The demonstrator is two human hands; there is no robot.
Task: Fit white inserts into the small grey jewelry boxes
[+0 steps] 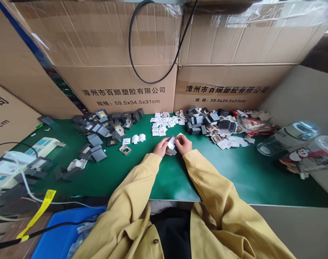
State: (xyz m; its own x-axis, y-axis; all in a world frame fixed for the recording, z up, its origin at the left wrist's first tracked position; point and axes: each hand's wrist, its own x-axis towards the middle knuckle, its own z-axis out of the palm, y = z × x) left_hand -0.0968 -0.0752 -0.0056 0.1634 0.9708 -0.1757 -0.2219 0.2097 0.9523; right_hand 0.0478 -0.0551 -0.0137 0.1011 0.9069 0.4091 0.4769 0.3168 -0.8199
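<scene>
Both hands meet over the green table, around a small dark grey box (pixel 171 150) with a white inner face. My left hand (pixel 161 147) has its fingers closed on the box's left side. On the right side, my right hand (pixel 183 144) pinches at the box's edge, and a bit of white shows by its fingertips. White folded cards (pixel 160 124) lie just beyond the hands. Left of them are a few white pieces (pixel 138 138) and a small open frame (pixel 125 149). Heaps of dark grey boxes lie at the left (pixel 98 130) and at the right (pixel 199 120).
Large cardboard cartons (pixel 126 79) stand behind the green table (pixel 223 176), with a black cable (pixel 131 46) hanging before them. Clear plastic cups (pixel 290 138) are at the right. White power strips (pixel 42 146) lie left; a blue bin (pixel 56 230) is below.
</scene>
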